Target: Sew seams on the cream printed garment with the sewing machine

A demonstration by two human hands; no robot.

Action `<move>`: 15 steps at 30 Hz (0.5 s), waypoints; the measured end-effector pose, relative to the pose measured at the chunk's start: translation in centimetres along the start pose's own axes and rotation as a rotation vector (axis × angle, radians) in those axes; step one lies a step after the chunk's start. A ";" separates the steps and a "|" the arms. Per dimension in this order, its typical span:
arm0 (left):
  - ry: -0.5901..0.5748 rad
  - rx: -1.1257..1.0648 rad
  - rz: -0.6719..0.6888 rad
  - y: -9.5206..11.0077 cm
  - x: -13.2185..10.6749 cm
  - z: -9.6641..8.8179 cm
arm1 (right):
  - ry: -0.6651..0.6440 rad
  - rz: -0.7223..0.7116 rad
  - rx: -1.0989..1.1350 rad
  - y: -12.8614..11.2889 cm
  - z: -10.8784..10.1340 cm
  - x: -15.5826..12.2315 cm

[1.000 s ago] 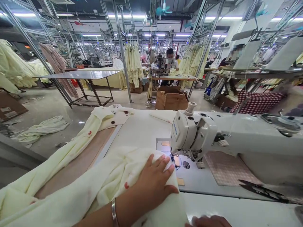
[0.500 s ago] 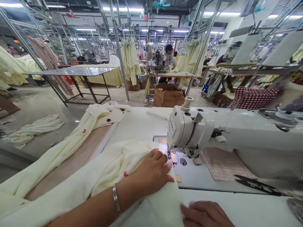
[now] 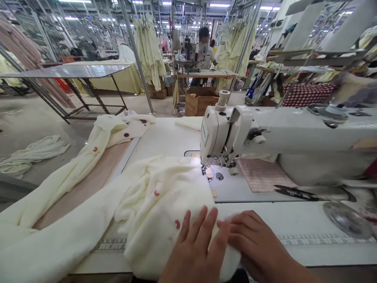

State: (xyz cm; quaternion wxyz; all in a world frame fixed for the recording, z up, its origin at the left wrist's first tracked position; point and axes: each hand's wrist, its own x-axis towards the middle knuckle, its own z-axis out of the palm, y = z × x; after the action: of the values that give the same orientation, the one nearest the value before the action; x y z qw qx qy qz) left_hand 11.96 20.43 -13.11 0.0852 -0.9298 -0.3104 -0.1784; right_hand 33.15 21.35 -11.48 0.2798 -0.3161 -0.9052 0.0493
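A cream fabric piece [image 3: 156, 196] with small red spots lies bunched on the white sewing table [image 3: 294, 220], its far edge close to the needle of the white sewing machine [image 3: 235, 133]. My left hand [image 3: 194, 251] rests flat on the fabric's near edge, fingers spread. My right hand [image 3: 253, 243] sits beside it, fingertips curled onto the same edge where the cloth meets the table. A long strip of the same cream cloth [image 3: 73, 173] trails off to the left.
Black scissors [image 3: 297, 192] and a checked pad [image 3: 262, 175] lie right of the needle. A metal disc [image 3: 347, 220] sits at the far right. A person works at another machine [image 3: 203, 47] behind. Cloth [image 3: 29, 151] lies on the floor at left.
My left hand has pulled back from near the needle to the fabric's near edge. My right hand has come up from the bottom edge onto the cloth. The view has tilted down.
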 end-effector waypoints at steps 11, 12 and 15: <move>-0.218 -0.106 0.055 -2.0 0.2 -0.4 | -0.092 -0.040 -0.020 0.0 -1.5 0.2; -0.212 -0.097 0.055 -2.0 0.4 -0.6 | -0.088 -0.046 -0.026 -0.1 -1.5 0.2; -0.157 -0.038 0.015 -1.4 1.1 -0.3 | -0.068 -0.077 -0.063 -0.2 -1.7 0.2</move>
State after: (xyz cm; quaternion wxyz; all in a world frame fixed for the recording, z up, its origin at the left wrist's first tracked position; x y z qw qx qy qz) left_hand 11.81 22.04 -12.31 0.0441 -0.9447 -0.3058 -0.1100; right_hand 33.78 21.15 -9.91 0.2404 -0.2880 -0.9267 0.0206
